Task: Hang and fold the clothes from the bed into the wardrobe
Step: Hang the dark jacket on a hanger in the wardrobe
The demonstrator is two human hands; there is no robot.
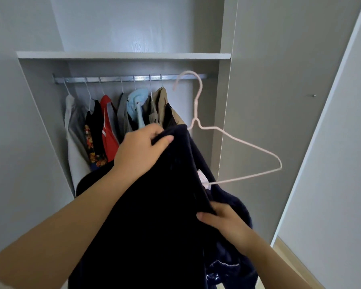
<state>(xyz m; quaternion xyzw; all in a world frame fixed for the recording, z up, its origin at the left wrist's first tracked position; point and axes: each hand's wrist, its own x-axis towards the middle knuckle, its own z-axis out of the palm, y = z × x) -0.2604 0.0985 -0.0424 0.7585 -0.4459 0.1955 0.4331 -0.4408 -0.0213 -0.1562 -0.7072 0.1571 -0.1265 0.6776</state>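
Left hand [142, 152] gripped a dark navy fabric garment [154, 205] high, right hand [225, 223] lower, before the wardrobe's metal rail [113, 78]; a pale pink wire hanger [196, 109] poked out beside an unreadable white label [202, 180].

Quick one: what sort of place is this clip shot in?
Probably a home bedroom, at an open built-in wardrobe: a metal rail hung with clothes, a shelf above it, and a dark navy garment held with a pink wire hanger.

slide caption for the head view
Left hand and right hand grip a dark navy garment partly on a pale pink wire hanger, by a metal rail of hung clothes.
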